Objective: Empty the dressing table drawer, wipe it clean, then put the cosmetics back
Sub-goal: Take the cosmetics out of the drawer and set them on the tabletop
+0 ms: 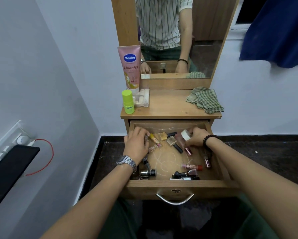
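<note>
The wooden drawer [179, 184] of the dressing table stands pulled out, with several small cosmetics scattered inside: nail polish bottles [172, 141], lip tubes [192, 166] and dark bottles [149, 173]. My left hand [136, 144] reaches into the drawer's back left, fingers curled over small items there; what it holds is partly hidden. My right hand [197, 137] is at the back right and grips a small bottle with a white cap [185, 134]. A green checked cloth [205, 100] lies on the table top.
On the table top's left stand a pink Vaseline tube [130, 66], a green bottle [127, 101] and a clear box [143, 99]. A mirror [179, 31] rises behind. A black shelf [10, 171] with a red cable juts from the left wall. A blue cloth [279, 28] hangs upper right.
</note>
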{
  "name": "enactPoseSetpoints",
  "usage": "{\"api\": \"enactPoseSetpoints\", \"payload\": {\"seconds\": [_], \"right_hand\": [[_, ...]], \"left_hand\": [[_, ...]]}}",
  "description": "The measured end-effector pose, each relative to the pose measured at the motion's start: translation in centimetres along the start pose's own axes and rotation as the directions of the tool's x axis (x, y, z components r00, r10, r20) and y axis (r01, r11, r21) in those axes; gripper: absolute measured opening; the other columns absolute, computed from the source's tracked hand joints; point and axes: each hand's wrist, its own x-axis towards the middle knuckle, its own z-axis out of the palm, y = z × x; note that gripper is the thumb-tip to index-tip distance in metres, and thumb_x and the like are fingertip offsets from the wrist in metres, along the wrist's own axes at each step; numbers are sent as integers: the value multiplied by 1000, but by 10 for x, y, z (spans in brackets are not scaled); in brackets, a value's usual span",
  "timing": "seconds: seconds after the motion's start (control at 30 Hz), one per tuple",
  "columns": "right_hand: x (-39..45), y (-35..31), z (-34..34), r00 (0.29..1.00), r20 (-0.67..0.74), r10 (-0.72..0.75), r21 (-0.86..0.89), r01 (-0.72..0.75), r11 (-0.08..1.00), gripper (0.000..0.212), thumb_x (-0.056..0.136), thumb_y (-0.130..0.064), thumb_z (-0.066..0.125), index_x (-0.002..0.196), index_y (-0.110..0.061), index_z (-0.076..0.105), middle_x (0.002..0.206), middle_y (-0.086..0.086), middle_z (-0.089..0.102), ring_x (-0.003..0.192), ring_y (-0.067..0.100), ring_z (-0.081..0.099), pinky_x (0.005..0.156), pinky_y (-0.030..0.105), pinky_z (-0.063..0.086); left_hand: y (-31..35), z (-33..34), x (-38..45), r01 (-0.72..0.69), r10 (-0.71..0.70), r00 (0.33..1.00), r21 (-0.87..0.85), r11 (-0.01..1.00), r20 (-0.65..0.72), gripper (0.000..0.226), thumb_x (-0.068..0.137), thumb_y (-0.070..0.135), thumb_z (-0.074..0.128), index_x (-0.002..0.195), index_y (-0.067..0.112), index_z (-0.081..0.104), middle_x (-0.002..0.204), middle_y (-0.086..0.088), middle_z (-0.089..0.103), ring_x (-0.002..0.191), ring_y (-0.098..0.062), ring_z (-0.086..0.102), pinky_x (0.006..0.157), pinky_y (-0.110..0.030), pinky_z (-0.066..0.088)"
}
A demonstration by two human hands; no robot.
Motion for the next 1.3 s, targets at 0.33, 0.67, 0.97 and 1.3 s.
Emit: {"api": "enactPoseSetpoints", "payload": {"seconds": [0.33,0.67,0.97,1.3], "right_hand": [[-9,2,23,951,-188,-245,-1,249,968,71,71,-32,77,133,-15,46,125,9,59,110,24,58,86,33,49],[-16,-13,44,875,-177,-451,-319,383,867,69,77,-38,68,139,-24,40,133,0,50,120,22,45,93,35,45],[-22,-25,42,765,-259,-590,-190,559,807,70,71,-33,74,133,-21,45,128,-3,51,116,17,46,93,28,43],[-9,-91,-13,665,-532,-523,-30,603,797,67,70,-33,76,129,-17,49,124,2,57,112,19,53,90,28,42]], "left_hand": [[4,-3,-4,-55,49,994,60,997,98,32,89,21,49,119,30,52,123,10,51,116,-14,43,89,-30,25],[9,-1,-5,-146,117,972,132,980,205,33,88,28,48,120,35,53,119,12,57,111,-13,49,91,-32,24],[8,-3,-5,-104,95,982,50,993,161,41,89,28,51,130,31,45,126,10,56,111,-14,50,92,-32,26],[7,-3,-6,-12,15,993,-22,1000,120,43,86,21,51,127,26,42,112,5,59,109,-16,52,96,-36,31]]}}
